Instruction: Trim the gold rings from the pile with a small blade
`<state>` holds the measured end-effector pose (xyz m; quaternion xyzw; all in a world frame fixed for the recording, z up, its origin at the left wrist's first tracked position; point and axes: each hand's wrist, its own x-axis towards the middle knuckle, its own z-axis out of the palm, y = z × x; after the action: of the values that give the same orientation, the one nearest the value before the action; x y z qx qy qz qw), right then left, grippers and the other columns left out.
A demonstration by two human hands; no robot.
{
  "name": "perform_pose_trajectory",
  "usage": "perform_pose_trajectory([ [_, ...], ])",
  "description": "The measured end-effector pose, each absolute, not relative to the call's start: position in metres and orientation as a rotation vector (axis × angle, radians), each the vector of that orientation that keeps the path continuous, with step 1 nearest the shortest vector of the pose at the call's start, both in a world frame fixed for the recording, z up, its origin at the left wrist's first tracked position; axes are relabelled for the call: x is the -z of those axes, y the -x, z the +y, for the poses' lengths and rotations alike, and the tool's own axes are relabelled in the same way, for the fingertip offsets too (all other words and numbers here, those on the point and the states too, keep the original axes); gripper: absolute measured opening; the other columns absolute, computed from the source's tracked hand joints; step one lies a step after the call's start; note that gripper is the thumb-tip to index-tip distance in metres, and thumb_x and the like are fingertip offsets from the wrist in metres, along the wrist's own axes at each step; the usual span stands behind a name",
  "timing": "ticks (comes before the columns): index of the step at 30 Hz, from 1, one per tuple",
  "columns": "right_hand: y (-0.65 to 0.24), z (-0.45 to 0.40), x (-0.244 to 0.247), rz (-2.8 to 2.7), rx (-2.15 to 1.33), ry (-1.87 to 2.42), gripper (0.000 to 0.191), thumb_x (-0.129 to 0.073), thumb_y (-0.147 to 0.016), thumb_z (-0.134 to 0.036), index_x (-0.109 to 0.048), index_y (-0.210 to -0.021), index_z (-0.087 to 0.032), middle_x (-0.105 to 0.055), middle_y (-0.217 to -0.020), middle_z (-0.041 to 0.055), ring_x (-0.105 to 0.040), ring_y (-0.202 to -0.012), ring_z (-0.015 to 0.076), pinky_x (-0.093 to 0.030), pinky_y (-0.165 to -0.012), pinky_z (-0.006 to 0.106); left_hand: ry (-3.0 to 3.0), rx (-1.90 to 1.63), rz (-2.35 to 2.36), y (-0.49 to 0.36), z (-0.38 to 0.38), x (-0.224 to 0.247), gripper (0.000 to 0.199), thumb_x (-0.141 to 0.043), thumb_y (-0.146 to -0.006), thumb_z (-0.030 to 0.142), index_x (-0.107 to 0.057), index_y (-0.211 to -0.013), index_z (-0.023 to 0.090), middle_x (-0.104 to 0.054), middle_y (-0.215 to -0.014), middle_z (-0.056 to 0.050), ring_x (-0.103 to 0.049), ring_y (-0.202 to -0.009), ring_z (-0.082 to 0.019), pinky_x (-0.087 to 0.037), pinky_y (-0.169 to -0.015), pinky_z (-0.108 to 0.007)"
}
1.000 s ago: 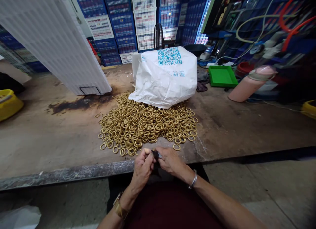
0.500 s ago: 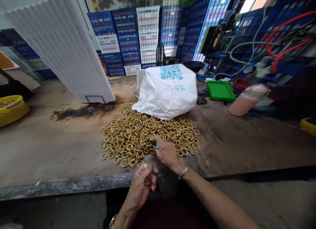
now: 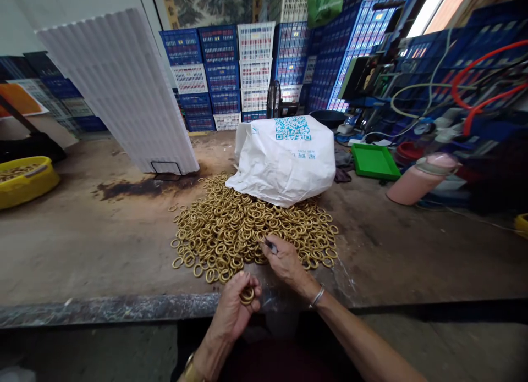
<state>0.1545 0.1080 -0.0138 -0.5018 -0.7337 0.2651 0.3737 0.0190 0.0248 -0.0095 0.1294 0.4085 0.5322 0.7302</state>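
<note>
Yellow basin (image 3: 35, 191), far left: small gold-toned pieces inside. Left hand (image 3: 233, 302): fingers curled closed on brass-coloured ring (image 3: 247, 302), near the surface (image 3: 103, 261) edge. Loose rings (image 3: 231, 222): heaped mid-surface. Right hand (image 3: 285, 261): fingers pinched around small dark tool (image 3: 271, 245), at heap. White bag (image 3: 284, 173): over heap's rear, contents hidden. Green tray (image 3: 375, 162): right.

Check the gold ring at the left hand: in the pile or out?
Out. The left hand's curled fingers hold the gold ring, on the person's side of the pile.
</note>
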Motion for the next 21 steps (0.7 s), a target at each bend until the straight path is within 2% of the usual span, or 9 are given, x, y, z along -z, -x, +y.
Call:
perform_pose_trajectory([
  [2,-0.153,0.099,0.009,-1.694,-0.977,1.334,0.019,-0.047,-0.078,-0.032,-0.052,-0.068,-0.018,-0.049,-0.056,-0.0035,-0.042,-0.05,0.0082,-0.035,-0.049,0.02,-0.485,-1.234,1.035,-0.021,0.027,0.009,0.025,-0.064,-0.068,0.038,-0.051,-0.071,0.016,-0.052,-0.062,0.002,-0.046,-0.048,-0.007,-0.031,-0.039,-0.016],
  [5,-0.151,0.083,0.004,-1.341,-1.43,1.331,0.021,-0.052,-0.073,-0.036,-0.047,-0.064,-0.018,-0.039,-0.049,-0.0075,-0.031,-0.04,0.005,-0.027,-0.039,0.018,-0.826,-1.325,1.278,-0.023,0.029,0.01,0.021,-0.06,-0.072,0.035,-0.056,-0.083,0.018,-0.051,-0.058,0.004,-0.042,-0.044,-0.007,-0.034,-0.042,-0.018],
  [8,-0.152,0.069,-0.001,-1.061,-1.764,1.231,0.025,-0.057,-0.069,-0.039,-0.045,-0.066,-0.018,-0.04,-0.05,-0.0086,-0.027,-0.036,0.0023,-0.019,-0.034,0.016,-1.176,-1.362,1.353,-0.023,0.027,0.011,0.017,-0.059,-0.072,0.027,-0.062,-0.088,0.019,-0.06,-0.073,-0.002,-0.054,-0.065,-0.013,-0.044,-0.064,-0.023],
  [10,-0.155,0.063,-0.002,-0.926,-1.933,1.162,0.027,-0.059,-0.068,-0.04,-0.044,-0.068,-0.018,-0.042,-0.051,-0.0087,-0.025,-0.034,0.0009,-0.015,-0.033,0.015,-1.37,-1.338,1.313,-0.022,0.026,0.011,0.018,-0.058,-0.073,0.022,-0.064,-0.089,0.02,-0.064,-0.084,-0.005,-0.057,-0.08,-0.017,-0.043,-0.077,-0.028],
  [12,-0.158,0.06,-0.001,-0.796,-2.081,1.087,0.026,-0.06,-0.068,-0.039,-0.045,-0.07,-0.017,-0.042,-0.05,-0.009,-0.024,-0.033,0.0,-0.015,-0.033,0.015,-1.503,-1.302,1.268,-0.02,0.025,0.012,0.019,-0.056,-0.074,0.019,-0.064,-0.091,0.021,-0.065,-0.087,-0.007,-0.058,-0.085,-0.019,-0.041,-0.082,-0.03],
  [16,-0.161,0.057,0.003,-0.532,-2.317,0.909,0.02,-0.061,-0.068,-0.031,-0.048,-0.07,-0.015,-0.038,-0.047,-0.0102,-0.02,-0.032,-0.0015,-0.016,-0.033,0.014,-1.623,-1.229,1.255,-0.017,0.021,0.017,0.024,-0.055,-0.075,0.018,-0.063,-0.097,0.022,-0.066,-0.088,-0.008,-0.06,-0.082,-0.019,-0.042,-0.079,-0.03],
  [21,-0.159,0.053,0.004,-0.514,-2.336,0.974,0.017,-0.057,-0.071,-0.03,-0.047,-0.069,-0.016,-0.039,-0.046,-0.0105,-0.021,-0.03,-0.001,-0.017,-0.033,0.014,-1.48,-1.201,1.325,-0.017,0.016,0.019,0.02,-0.061,-0.071,0.023,-0.066,-0.09,0.023,-0.067,-0.084,-0.008,-0.059,-0.08,-0.021,-0.042,-0.078,-0.031],
])
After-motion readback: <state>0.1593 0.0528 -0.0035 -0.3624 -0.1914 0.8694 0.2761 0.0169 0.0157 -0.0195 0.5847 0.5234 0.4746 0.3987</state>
